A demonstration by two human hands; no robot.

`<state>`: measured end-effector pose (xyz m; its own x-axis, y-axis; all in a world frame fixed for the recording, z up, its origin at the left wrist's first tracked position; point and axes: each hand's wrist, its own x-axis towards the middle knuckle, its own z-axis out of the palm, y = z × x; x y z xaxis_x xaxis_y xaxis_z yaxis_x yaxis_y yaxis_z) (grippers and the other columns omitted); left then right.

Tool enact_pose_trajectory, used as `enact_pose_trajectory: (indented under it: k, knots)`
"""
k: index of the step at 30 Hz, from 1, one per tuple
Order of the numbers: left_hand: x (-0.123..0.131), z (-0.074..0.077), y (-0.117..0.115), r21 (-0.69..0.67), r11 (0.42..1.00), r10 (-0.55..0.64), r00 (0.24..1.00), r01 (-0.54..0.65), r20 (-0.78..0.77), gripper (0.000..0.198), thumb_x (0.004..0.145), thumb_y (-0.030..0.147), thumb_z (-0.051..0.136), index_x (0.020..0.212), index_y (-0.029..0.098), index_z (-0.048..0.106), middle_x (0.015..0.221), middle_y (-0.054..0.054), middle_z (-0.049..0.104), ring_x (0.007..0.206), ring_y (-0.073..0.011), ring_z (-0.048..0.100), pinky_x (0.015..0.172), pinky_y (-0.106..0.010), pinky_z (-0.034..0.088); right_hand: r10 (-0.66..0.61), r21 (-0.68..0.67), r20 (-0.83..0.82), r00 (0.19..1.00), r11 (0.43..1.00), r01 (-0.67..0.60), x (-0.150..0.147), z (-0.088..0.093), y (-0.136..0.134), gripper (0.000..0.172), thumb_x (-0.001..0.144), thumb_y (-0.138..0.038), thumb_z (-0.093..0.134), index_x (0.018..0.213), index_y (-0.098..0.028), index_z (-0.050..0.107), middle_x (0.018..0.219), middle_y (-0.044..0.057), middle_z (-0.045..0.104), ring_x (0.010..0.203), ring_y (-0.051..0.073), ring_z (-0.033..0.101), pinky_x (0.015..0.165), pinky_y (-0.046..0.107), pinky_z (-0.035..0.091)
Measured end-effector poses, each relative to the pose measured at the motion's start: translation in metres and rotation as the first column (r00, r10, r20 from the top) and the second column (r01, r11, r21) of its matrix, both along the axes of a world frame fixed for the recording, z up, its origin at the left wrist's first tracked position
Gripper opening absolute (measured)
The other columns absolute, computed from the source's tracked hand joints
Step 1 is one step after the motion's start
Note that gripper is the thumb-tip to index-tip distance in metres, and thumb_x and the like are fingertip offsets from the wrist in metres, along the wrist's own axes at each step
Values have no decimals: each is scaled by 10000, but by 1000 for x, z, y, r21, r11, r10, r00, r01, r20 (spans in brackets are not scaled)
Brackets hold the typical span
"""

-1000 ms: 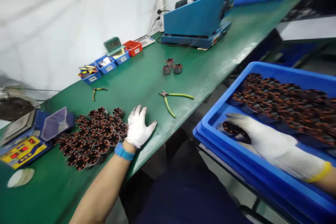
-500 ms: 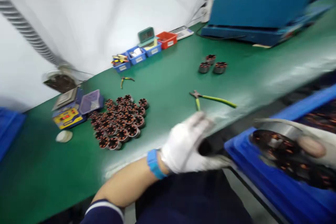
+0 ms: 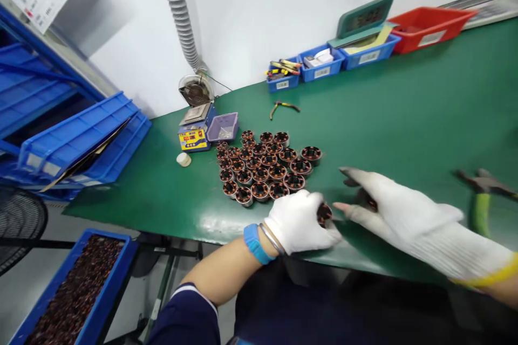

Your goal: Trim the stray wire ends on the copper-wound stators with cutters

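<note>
My left hand (image 3: 301, 225), in a white glove, is closed around a wire-wound motor stator (image 3: 324, 214) near the front edge of the green table. To its right, my gloved right hand (image 3: 388, 207) has thumb and forefinger stretched toward the left hand. Partly hidden in that hand's curl is a dark piece with a copper glint (image 3: 370, 202), apparently another stator. Beyond the left hand stands a close group of several stators (image 3: 261, 174), rings upright with copper windings on top.
Cutting pliers (image 3: 481, 194) lie by my right wrist, smaller pliers (image 3: 285, 108) farther back. Blue bins (image 3: 322, 71) and a red bin (image 3: 431, 29) line the wall. A yellow-fronted device (image 3: 194, 139) and purple tray (image 3: 224, 128) stand left. A blue crate of parts (image 3: 131, 248) sits below.
My view has swung left. My right hand has moved from the blue crate of stators to the table. My left hand, open before, now grips a stator beside the group.
</note>
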<state>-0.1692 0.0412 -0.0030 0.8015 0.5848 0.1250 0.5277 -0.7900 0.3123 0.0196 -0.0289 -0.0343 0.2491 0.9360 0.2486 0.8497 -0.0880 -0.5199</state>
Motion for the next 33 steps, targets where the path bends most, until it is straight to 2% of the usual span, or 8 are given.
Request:
enact_pose_trajectory:
  k: [5, 10, 17, 22, 26, 30, 32, 33]
  knots:
    - [-15, 2, 10, 394, 915, -57, 994, 91, -96, 508, 890, 414, 512, 1340, 179, 535, 1491, -178, 453, 1194, -335, 541, 782, -430, 520, 175, 59, 137, 975, 981, -185, 1, -11, 31, 904, 752, -712, 566, 1469, -177, 436, 1514, 205, 430, 1380, 388, 458, 1112, 512, 466]
    - [-27, 0, 31, 377, 918, -95, 990, 126, -100, 427, 901, 429, 490, 1250, 202, 585, 1359, -126, 555, 1253, -320, 478, 949, -493, 437, 207, 38, 203, 957, 975, -219, 0, -24, 52, 1000, 719, -695, 597, 1505, -131, 341, 1490, 236, 449, 1352, 415, 471, 1110, 563, 454]
    - [-67, -4, 45, 375, 926, -18, 998, 37, -53, 466, 804, 400, 590, 1221, 194, 607, 1240, -119, 614, 1194, -314, 535, 1024, -499, 419, 285, 6, 191, 939, 956, -292, -54, -14, 75, 920, 780, -611, 601, 1491, -78, 357, 1459, 237, 485, 1332, 403, 486, 1139, 531, 436]
    - [-107, -4, 66, 396, 918, -7, 998, 35, -70, 448, 805, 339, 561, 1228, 201, 615, 1270, -120, 629, 1256, -311, 541, 1006, -463, 454, 324, 21, 131, 937, 944, -330, -88, -14, 83, 1009, 687, -620, 692, 1500, -108, 385, 1489, 225, 464, 1353, 400, 473, 1165, 547, 396]
    - [-136, -3, 79, 427, 904, 21, 999, -3, -38, 565, 778, 336, 580, 1314, 159, 564, 1437, -185, 518, 1361, -353, 470, 1105, -533, 389, 257, 73, 52, 965, 963, -260, -76, -12, 82, 1180, 575, -729, 735, 1533, -164, 341, 1587, 182, 342, 1456, 379, 355, 1194, 533, 365]
    - [-118, -4, 62, 420, 906, 7, 994, -51, 106, 875, 652, 528, 690, 1401, 128, 479, 1546, -231, 378, 1442, -411, 355, 1175, -594, 294, 55, 62, -43, 998, 997, -52, -36, -6, 95, 1325, 603, -765, 701, 1575, -33, 177, 1624, 304, 113, 1498, 479, 191, 1180, 632, 311]
    - [-93, -4, 51, 379, 925, -33, 997, 6, 67, 947, 622, 669, 714, 1395, 166, 502, 1544, -197, 408, 1429, -410, 367, 1184, -592, 278, 82, 25, -56, 995, 996, -80, -24, -4, 108, 1242, 608, -705, 733, 1567, -75, 257, 1625, 276, 165, 1483, 480, 231, 1175, 622, 322]
    - [-80, -4, 48, 378, 925, -37, 999, 23, 30, 839, 684, 664, 689, 1353, 180, 543, 1511, -176, 462, 1407, -401, 399, 1175, -593, 287, 117, 8, -60, 991, 993, -117, -23, -4, 114, 1168, 594, -664, 759, 1542, -124, 343, 1625, 233, 216, 1470, 466, 277, 1177, 604, 335]
